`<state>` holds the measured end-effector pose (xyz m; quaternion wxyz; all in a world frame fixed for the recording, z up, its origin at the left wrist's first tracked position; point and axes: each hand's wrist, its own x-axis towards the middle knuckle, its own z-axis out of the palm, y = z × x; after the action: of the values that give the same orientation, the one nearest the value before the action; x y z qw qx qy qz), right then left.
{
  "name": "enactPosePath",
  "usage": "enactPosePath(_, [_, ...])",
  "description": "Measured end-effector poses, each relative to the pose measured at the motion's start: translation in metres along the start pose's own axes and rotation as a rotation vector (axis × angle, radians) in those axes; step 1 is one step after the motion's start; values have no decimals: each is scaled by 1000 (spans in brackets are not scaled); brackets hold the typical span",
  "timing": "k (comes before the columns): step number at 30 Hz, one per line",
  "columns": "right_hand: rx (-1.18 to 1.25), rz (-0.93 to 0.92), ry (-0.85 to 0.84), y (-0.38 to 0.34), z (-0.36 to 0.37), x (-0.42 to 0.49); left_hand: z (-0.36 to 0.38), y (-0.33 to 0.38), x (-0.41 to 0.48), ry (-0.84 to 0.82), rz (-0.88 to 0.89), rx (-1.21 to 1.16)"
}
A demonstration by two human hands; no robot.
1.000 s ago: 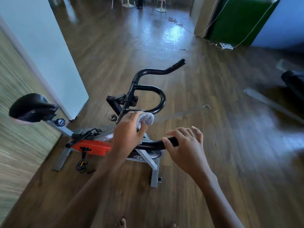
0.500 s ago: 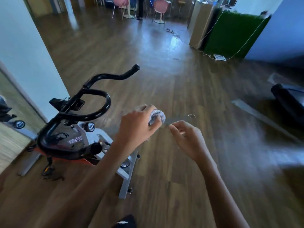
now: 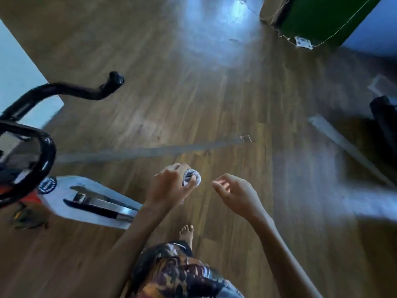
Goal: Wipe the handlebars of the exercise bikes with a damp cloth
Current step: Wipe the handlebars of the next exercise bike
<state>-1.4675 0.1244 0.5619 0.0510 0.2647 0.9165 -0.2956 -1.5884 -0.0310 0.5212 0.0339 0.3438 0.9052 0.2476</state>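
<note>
While the left hand [image 3: 169,188] grips the balled cloth [image 3: 193,179], right hand [image 3: 234,190] hangs loosely curled, empty, at its 3 o'clock; handlebars [image 3: 71,91] at 9 o'clock, untouched.

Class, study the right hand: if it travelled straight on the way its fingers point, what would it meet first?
Most likely the cloth held in the left hand. The fingers of the right hand point leftward at it across a small gap, though depth is unclear.
</note>
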Motion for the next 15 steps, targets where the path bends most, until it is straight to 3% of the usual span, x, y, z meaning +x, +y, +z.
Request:
enactPosePath(6, [-42, -30, -67, 13, -43, 133, 18, -11, 113, -48, -88, 18])
enactPosePath(15, [-131, -224, -280, -6, -70, 361, 20, -53, 269, 61, -373, 60])
